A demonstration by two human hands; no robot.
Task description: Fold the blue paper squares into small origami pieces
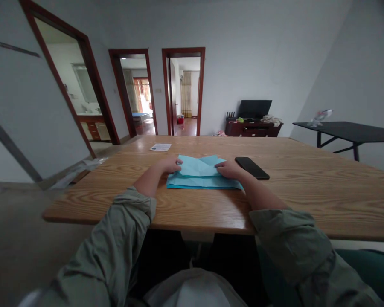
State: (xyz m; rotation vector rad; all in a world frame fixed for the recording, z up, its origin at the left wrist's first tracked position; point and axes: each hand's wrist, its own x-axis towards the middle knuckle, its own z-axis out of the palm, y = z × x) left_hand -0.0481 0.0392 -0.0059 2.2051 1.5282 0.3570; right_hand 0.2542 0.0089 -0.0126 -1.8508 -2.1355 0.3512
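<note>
A light blue sheet of paper (pixel 198 167), folded and creased, lies on the wooden table in front of me. Its near part forms a flat layered strip, and its upper flap is raised with an uneven far edge. My left hand (pixel 170 165) grips the flap's left edge between thumb and fingers. On the other side my right hand (pixel 229 169) is closed on the flap's right edge. The black phone (pixel 252 168) lies just right of my right hand, apart from the paper.
A small white printed card (pixel 160 147) lies toward the far left of the wooden table (pixel 307 187). Beyond the table's right side stands a black folding table (pixel 352 130). A television (pixel 255 109) on a dark cabinet and several doorways line the far wall.
</note>
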